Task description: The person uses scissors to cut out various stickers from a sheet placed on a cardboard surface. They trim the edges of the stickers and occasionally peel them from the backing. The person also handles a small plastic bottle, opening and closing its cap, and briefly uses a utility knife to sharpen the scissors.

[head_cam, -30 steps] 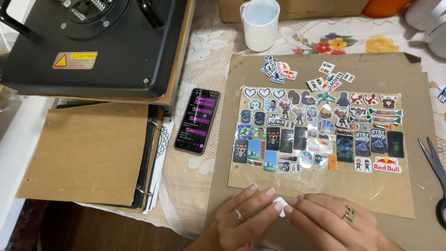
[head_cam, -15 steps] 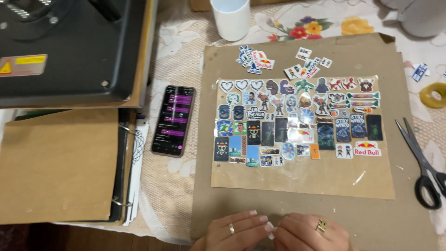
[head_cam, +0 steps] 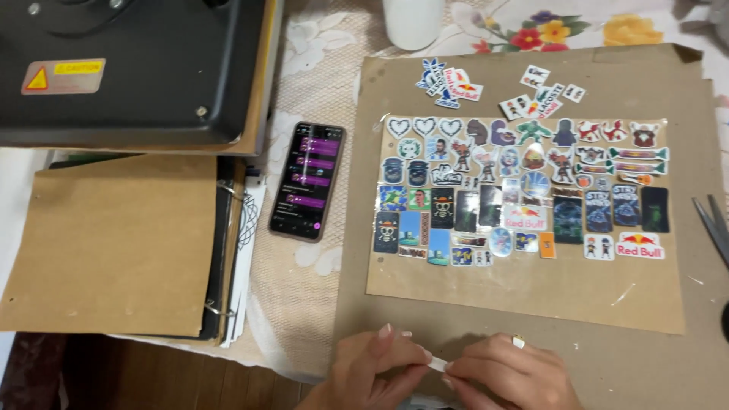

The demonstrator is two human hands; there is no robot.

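both hands sit at the bottom edge of the view, over the near edge of the big cardboard sheet (head_cam: pixel 683 349). left hand (head_cam: pixel 380 364) has fingers curled in, thumb + forefinger pinched on one end of a small white strip (head_cam: pixel 436 365). right hand (head_cam: pixel 512 372), ring on one finger, is closed the same way, fingertips nipping the other end of the strip. so the strip is held between the 2 hands, just above the cardboard; can't tell if it touches the board.

further up on the cardboard lies a clear sheet (head_cam: pixel 524 281) w/ rows of small stickers (head_cam: pixel 524 190) on it: hearts, cartoon figures, skulls, dark rectangles. a few loose stickers (head_cam: pixel 501 87) lie above that, near the far edge of the board.

left of the cardboard, on a lace tablecloth (head_cam: pixel 304 91), a phone (head_cam: pixel 307 181) lies face up, screen lit w/ purple bars. further left a brown folder (head_cam: pixel 114 243) on a ring binder, well apart from the hands. top left, a black machine (head_cam: pixel 129 68) w/ a warning label. white cup (head_cam: pixel 412 21) at top centre, cut off by the frame. scissor blades (head_cam: pixel 714 224) poke in at the right edge.
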